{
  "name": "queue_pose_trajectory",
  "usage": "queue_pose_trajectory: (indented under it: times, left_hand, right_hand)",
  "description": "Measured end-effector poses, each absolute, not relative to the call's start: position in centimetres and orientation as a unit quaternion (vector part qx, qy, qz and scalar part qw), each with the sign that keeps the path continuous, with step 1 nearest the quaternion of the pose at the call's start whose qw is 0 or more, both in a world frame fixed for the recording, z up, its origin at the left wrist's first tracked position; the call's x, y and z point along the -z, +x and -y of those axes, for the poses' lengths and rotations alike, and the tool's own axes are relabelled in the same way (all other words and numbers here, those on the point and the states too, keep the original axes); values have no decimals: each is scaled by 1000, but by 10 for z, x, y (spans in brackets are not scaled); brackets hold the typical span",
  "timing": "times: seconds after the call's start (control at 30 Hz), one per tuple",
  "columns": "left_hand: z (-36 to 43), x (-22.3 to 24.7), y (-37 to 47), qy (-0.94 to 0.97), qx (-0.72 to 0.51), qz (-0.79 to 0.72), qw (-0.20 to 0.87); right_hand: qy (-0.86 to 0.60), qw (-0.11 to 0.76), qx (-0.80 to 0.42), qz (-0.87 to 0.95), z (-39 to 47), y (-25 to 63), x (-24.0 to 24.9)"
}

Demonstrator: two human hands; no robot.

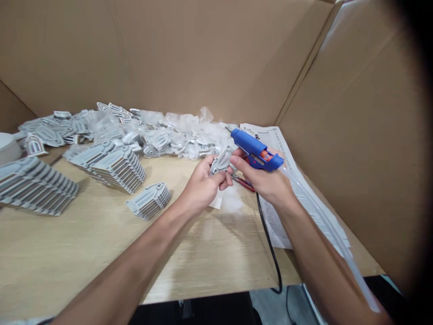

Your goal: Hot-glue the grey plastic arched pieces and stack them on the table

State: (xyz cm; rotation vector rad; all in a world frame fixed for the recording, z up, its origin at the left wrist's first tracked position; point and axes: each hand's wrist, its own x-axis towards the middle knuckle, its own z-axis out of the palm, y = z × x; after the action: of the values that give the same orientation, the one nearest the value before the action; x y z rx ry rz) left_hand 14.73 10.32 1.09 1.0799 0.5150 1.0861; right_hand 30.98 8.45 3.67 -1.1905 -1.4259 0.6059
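Note:
My left hand (206,183) is closed on a small grey arched plastic piece (221,161), held above the table. Wrapped round a blue glue gun (253,149) is my right hand (267,180), its thumb near the piece's right edge. The gun's nozzle points up and left, past the piece. A long clear glue stick (331,234) runs out of the gun's back along my right forearm. Below my hands, a red-handled tool (244,183) and a scrap of white paper (216,200) lie on the table.
Stacks of grey arched pieces (37,185), (118,167), (150,201) stand at the left. A heap of loose pieces and plastic bags (169,135) lines the cardboard wall (203,58). Printed sheets (277,225) lie at right; a black cable (269,239) hangs over the table's edge (203,289).

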Motion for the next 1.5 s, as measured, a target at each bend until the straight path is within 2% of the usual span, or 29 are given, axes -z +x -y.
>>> queue_pose_trajectory:
  times: [0.4,0.7,0.87,1.03,1.27,1.5]
  left_hand:
    - [-100,-14,148,494,-470,-284,674]
    - [-103,-12,138,492,-565,-315,582]
    - [-98,-18,136,510,-620,-343,488]
    - [-94,-16,137,550,-591,-324,493]
    - [-94,-15,135,581,-598,-341,435]
    - [-91,-13,137,573,-603,-338,440]
  right_hand:
    - [-523,567,-149,618,-86,311,-20]
    - [-519,575,-223,592,-80,307,-34]
    - [-445,537,-314,644,-69,319,-44]
    - [-419,474,-380,675,-65,326,-50]
    - [-360,428,-279,781,-70,336,-50]
    - [-364,405,-224,808,-70,336,-50]
